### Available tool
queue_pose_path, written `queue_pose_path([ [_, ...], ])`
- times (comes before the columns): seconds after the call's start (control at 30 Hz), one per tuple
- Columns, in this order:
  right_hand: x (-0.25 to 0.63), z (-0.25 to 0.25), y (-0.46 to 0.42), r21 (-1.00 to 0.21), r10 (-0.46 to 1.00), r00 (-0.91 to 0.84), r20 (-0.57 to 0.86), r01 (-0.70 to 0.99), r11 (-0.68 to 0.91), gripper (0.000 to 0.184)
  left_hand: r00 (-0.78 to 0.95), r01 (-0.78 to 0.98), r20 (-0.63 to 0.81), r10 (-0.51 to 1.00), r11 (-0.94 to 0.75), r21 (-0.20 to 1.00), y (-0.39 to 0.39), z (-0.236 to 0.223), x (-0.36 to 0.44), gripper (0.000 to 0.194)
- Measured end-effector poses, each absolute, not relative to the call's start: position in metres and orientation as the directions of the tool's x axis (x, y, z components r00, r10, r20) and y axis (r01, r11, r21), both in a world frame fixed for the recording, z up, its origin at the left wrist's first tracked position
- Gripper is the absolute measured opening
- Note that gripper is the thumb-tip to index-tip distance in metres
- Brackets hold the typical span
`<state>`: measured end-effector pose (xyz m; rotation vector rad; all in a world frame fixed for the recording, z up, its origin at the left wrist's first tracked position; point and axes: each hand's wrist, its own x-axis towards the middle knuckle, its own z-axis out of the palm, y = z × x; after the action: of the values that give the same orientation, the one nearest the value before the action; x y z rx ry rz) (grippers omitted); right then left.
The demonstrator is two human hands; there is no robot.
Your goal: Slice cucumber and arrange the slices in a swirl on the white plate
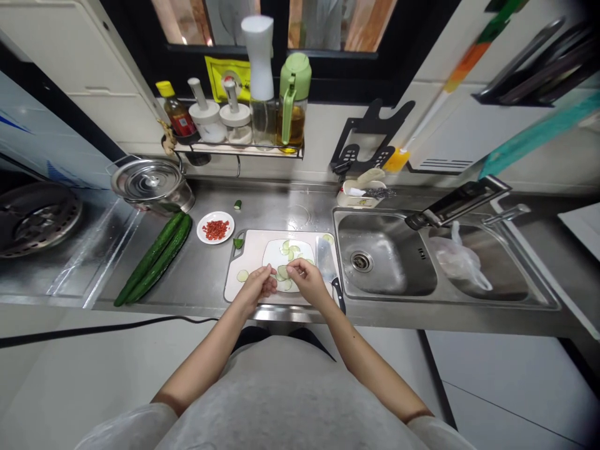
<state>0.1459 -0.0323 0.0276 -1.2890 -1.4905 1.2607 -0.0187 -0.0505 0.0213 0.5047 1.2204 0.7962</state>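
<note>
A pale cutting board [253, 242] lies on the steel counter, with a white plate [269, 253] on it. Thin cucumber slices [290, 249] are laid on the plate. My right hand [307, 281] pinches a cucumber slice [282, 272] over the plate between thumb and fingers. Beside it, my left hand [259, 286] is curled at the plate's left edge; whatever its fingers hold is hidden. One loose slice [242, 275] lies on the board left of that hand, and a cucumber end [238, 242] at the upper left corner. A kitchen knife [324, 253] lies along the board's right side.
Two whole cucumbers [157, 259] and a small plate of chopped red pieces [215, 228] are to the left, near a lidded steel pot [152, 184]. A double sink [384, 256] is on the right, a plastic bag [462, 256] inside. Bottles stand on a wall rack [239, 150].
</note>
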Motion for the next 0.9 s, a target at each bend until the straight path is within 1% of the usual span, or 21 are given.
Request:
queue_pose_path([
  [0.07, 0.146, 0.029, -0.030, -0.976, 0.980, -0.200, -0.016, 0.214, 0.027, 0.020, 0.233, -0.350, -0.687, 0.688, 0.718, 0.601, -0.049, 0.025, -0.019, 0.046],
  [0.13, 0.147, 0.031, -0.028, -0.968, 0.973, -0.228, 0.021, 0.240, 0.077, 0.020, 0.296, -0.414, -0.703, 0.647, 0.750, 0.516, -0.046, 0.029, -0.020, 0.043],
  [0.2, 0.147, 0.035, -0.027, -0.953, 0.963, -0.261, 0.067, 0.270, 0.139, 0.019, 0.325, -0.443, -0.693, 0.643, 0.751, 0.489, -0.043, 0.032, -0.020, 0.037],
  [0.27, 0.148, 0.038, -0.025, -0.938, 0.950, -0.293, 0.104, 0.289, 0.192, 0.020, 0.334, -0.448, -0.681, 0.652, 0.745, 0.494, -0.040, 0.033, -0.020, 0.031],
  [0.37, 0.149, 0.041, -0.023, -0.918, 0.940, -0.315, 0.130, 0.320, 0.234, 0.020, 0.300, -0.464, -0.651, 0.697, 0.703, 0.539, -0.038, 0.035, -0.020, 0.028],
  [0.5, 0.149, 0.040, -0.021, -0.896, 0.940, -0.311, 0.138, 0.365, 0.253, 0.019, 0.204, -0.498, -0.574, 0.793, 0.588, 0.637, -0.035, 0.038, -0.021, 0.043],
  [0.6, 0.148, 0.037, -0.020, -0.890, 0.940, -0.310, 0.141, 0.376, 0.257, 0.018, 0.128, -0.462, -0.519, 0.845, 0.514, 0.723, -0.033, 0.041, -0.021, 0.050],
  [0.7, 0.145, 0.034, -0.019, -0.891, 0.944, -0.299, 0.138, 0.378, 0.250, 0.016, 0.061, -0.417, -0.463, 0.884, 0.444, 0.793, -0.031, 0.043, -0.020, 0.052],
  [0.9, 0.138, 0.019, -0.015, -0.871, 0.943, -0.316, 0.104, 0.430, 0.240, 0.019, -0.007, -0.349, -0.359, 0.933, 0.334, 0.875, -0.028, 0.028, -0.022, 0.051],
])
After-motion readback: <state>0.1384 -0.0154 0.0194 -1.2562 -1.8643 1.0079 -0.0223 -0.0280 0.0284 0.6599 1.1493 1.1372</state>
